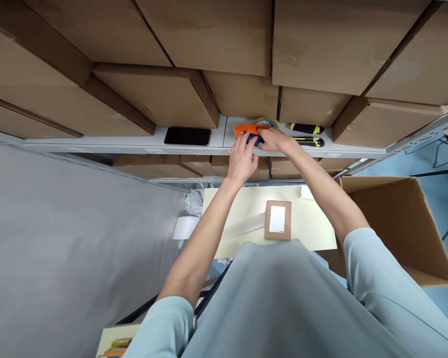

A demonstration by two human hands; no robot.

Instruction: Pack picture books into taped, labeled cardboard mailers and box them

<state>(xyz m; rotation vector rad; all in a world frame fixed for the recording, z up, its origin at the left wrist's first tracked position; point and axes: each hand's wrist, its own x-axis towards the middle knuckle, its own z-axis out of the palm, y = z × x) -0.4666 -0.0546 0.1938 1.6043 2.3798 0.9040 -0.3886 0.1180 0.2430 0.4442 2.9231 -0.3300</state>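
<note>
hands [242, 163] curl over an orange tool [242, 129] on the shelf [216, 135], grip unclear.

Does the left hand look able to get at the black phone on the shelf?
Probably yes: the black phone lies on the shelf, left of the left hand, with nothing visible between them.

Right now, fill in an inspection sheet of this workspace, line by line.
Surface: pale shelf, upright enough to hold items along its front strip.
Job's things: orange-and-blue tool, partly covered by the hands; yellowish roll just behind it.
Clutter: black phone; two black-and-yellow cutters.
Hands: left hand and right hand both at the tool; exact grip hidden.
Cables: nothing seen.
Surroundings: cardboard boxes behind; lower table with labelled box; open carton at right.
</note>
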